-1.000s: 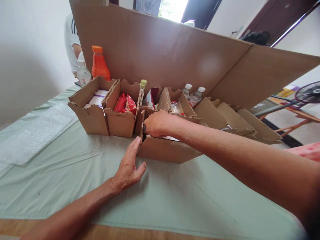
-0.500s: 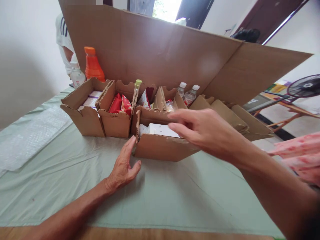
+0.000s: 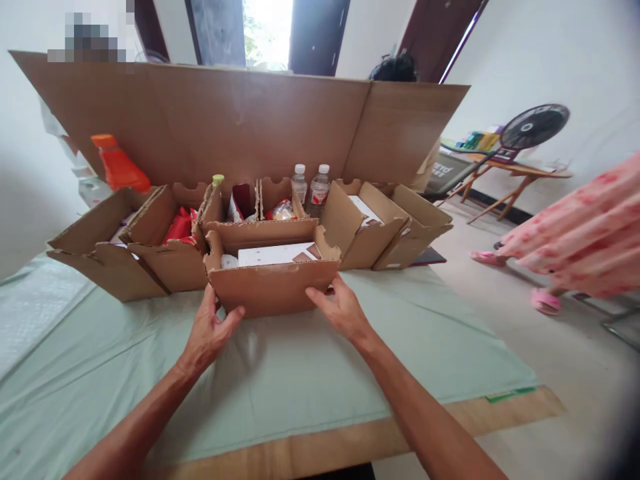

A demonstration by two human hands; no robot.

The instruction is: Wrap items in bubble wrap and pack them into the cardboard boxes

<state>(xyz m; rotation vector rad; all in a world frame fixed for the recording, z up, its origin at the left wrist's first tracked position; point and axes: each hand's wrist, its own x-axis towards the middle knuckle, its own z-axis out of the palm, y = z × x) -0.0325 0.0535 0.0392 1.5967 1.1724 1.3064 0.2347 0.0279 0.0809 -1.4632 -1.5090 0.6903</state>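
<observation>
A cardboard box (image 3: 275, 291) stands in front of a row of similar boxes, with a white box (image 3: 270, 255) and some clear wrap inside it. My left hand (image 3: 213, 330) grips its left end, thumb on the front face. At the right end my right hand (image 3: 343, 308) holds the same box, thumb on the front and fingers round the side. Behind it, one row box holds red packets (image 3: 181, 227), another a dark packet (image 3: 239, 203), and another a clear-and-red packet (image 3: 284, 211). A box to the right (image 3: 367, 230) has something white in it.
Two clear bottles (image 3: 319, 190) and an orange bottle (image 3: 120, 167) stand behind the row, before a tall cardboard panel (image 3: 250, 123). Bubble wrap (image 3: 45, 313) lies left on the green cloth (image 3: 300, 380). A person in pink (image 3: 590, 227) and a fan (image 3: 535, 127) are at right.
My right hand has come down from above the front box to its right end, and my left hand now grips the left end. The view has swung right.
</observation>
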